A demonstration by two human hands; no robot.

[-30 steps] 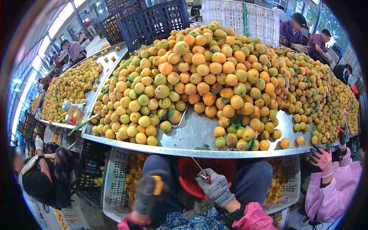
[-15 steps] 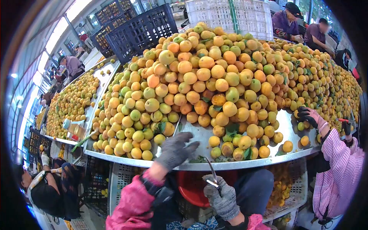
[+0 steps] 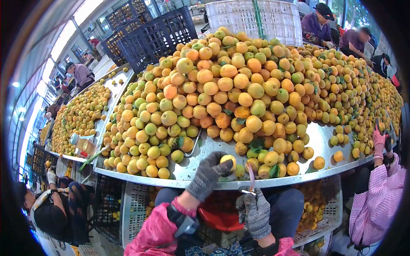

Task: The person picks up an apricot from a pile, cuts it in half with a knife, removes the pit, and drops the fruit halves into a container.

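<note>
A grey knit glove covers my left hand (image 3: 208, 177), whose fingers close on a yellow fruit (image 3: 228, 162) just above the metal tray's front edge (image 3: 239, 184). My right hand (image 3: 255, 213), gloved in grey too, grips a curved knife (image 3: 250, 176) with its blade pointing up, right beside that fruit. Behind both hands rises a large heap of yellow, orange and green fruit (image 3: 213, 87), with a few leaves among it. A red basin (image 3: 220, 216) sits below the tray edge, partly hidden by my hands and sleeves.
Crates with fruit pieces (image 3: 316, 209) stand under the tray. Dark crates (image 3: 158, 38) and a white crate (image 3: 256, 19) are behind the heap. A co-worker in a pink checked sleeve (image 3: 373, 200) reaches in at right; another person (image 3: 55, 209) sits at left.
My left hand has moved right and taken hold of a fruit. My right hand has shifted slightly right with the knife. The right-hand co-worker's gloved hand has moved right, away from the near fruit.
</note>
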